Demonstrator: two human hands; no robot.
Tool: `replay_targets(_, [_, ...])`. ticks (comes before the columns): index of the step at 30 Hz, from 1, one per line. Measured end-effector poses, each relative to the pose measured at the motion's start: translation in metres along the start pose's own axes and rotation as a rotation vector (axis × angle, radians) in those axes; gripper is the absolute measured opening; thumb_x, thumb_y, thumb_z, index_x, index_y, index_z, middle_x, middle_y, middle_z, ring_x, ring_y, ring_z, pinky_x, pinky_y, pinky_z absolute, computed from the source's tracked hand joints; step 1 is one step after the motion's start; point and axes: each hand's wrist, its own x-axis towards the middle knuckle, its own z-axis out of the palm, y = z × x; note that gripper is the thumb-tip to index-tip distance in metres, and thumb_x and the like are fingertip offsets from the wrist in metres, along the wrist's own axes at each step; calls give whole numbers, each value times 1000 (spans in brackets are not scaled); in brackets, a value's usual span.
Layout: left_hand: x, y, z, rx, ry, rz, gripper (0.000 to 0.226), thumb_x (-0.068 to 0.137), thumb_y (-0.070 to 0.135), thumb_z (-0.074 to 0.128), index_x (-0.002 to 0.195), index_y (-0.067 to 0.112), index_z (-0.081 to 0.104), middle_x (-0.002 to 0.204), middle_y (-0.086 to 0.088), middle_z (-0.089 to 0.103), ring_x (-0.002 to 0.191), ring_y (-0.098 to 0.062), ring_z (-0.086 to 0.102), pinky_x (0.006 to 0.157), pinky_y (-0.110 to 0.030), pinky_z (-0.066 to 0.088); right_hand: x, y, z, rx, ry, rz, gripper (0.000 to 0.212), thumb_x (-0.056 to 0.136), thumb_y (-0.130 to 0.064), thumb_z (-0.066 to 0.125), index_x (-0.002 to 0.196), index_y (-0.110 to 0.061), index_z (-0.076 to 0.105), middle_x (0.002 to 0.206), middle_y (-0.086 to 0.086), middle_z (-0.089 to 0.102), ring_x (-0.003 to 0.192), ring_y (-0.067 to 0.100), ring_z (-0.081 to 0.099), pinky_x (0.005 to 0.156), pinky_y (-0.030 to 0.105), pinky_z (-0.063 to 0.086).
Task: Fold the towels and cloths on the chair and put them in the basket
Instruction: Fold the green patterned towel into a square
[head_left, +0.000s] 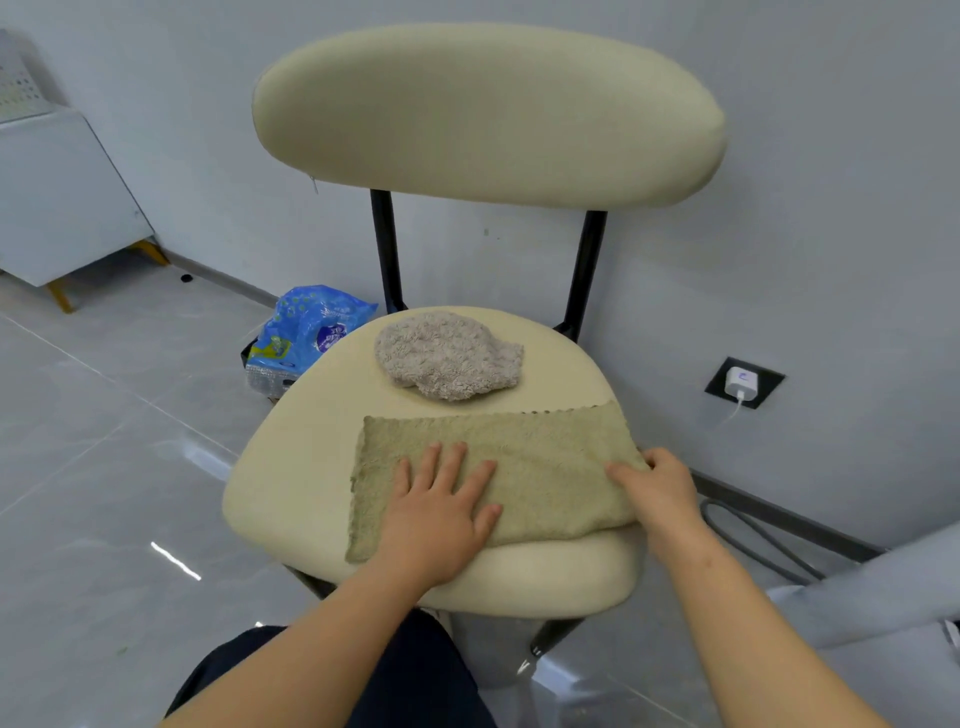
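An olive-green towel (530, 457), folded into a long strip, lies across the front of the cream chair seat (306, 457). My left hand (441, 514) presses flat on its middle with straight fingers. My right hand (660, 488) grips the towel's right end at the seat's edge, fingers curled round it. A crumpled beige fluffy cloth (449, 356) sits behind the towel, toward the back of the seat. No basket is in view.
The chair's cream backrest (488, 114) stands against a grey wall. A blue plastic bag (306, 332) lies on the tiled floor to the left. A white charger (743, 384) is plugged into a floor socket, and a grey cable (753, 540) loops on the right. A white cabinet (62, 197) stands far left.
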Motion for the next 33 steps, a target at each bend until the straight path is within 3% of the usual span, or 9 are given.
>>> replay_targets(5, [1, -8, -13, -157, 88, 4, 52, 98, 47, 32, 147, 31, 24, 157, 0, 16, 144, -21, 13, 116, -36, 12, -14, -22, 7, 125, -22, -100, 14, 86, -13, 59, 79, -14, 47, 79, 2, 53, 69, 16, 49, 58, 30, 38])
replay_targets(8, [-4, -17, -30, -667, 318, -197, 32, 97, 32, 42, 125, 19, 55, 129, 0, 55, 113, -18, 50, 93, -28, 37, -31, -48, 29, 190, -115, -184, 9, 85, -15, 60, 86, -14, 51, 81, 2, 56, 75, 19, 52, 70, 33, 44])
replay_targets(12, [-6, -30, -53, -1389, 290, -487, 35, 99, 39, 37, 103, 11, 58, 94, -5, 62, 70, -20, 62, 55, -28, 47, -59, -73, 66, 187, -317, -316, 16, 85, -18, 64, 80, -16, 49, 75, -2, 53, 71, 12, 48, 69, 29, 41])
replay_targets(15, [-6, -44, -60, -1786, 122, -634, 49, 96, 55, 29, 95, 13, 55, 93, -9, 62, 78, -24, 62, 63, -33, 50, -69, -74, 82, 227, -520, -277, 14, 91, -27, 58, 86, -15, 55, 86, 0, 58, 79, 10, 51, 69, 20, 41])
replay_targets(18, [-4, -55, -51, -1698, 65, -657, 50, 93, 56, 40, 104, 10, 57, 95, -8, 63, 84, -25, 61, 71, -32, 49, -62, -61, 87, 224, -427, -218, 16, 91, -28, 56, 78, -19, 56, 87, 1, 64, 81, 14, 58, 74, 27, 44])
replay_targets(21, [-6, -57, -42, -1458, 163, -568, 38, 87, 19, 64, 122, 11, 51, 83, -7, 58, 64, -18, 53, 53, -23, 45, -52, -46, 85, 104, -228, -217, 15, 87, -21, 58, 73, -19, 58, 78, -1, 65, 78, 19, 58, 75, 31, 45])
replay_targets(23, [-6, -60, -38, -1373, 251, -496, 53, 83, 6, 64, 127, 26, 43, 89, -10, 59, 71, -21, 55, 67, -31, 51, -50, -40, 82, 18, -175, -222, 11, 86, -17, 58, 75, -19, 58, 75, -7, 62, 75, 16, 56, 69, 29, 42])
replay_targets(26, [-9, -66, -37, -1166, 326, -386, 59, 85, 4, 57, 122, 46, 42, 97, -4, 59, 88, -21, 57, 83, -35, 49, -46, -33, 81, -103, -207, -246, 7, 83, -17, 60, 83, -22, 56, 90, -7, 59, 86, 14, 56, 72, 24, 38])
replay_targets(33, [-7, -79, -30, -856, 303, -357, 28, 88, 7, 52, 102, 28, 64, 103, 4, 57, 92, -16, 52, 77, -24, 37, -47, -17, 92, -289, -331, -257, 46, 78, -22, 68, 120, -21, 51, 107, 1, 55, 98, 17, 55, 83, 26, 42])
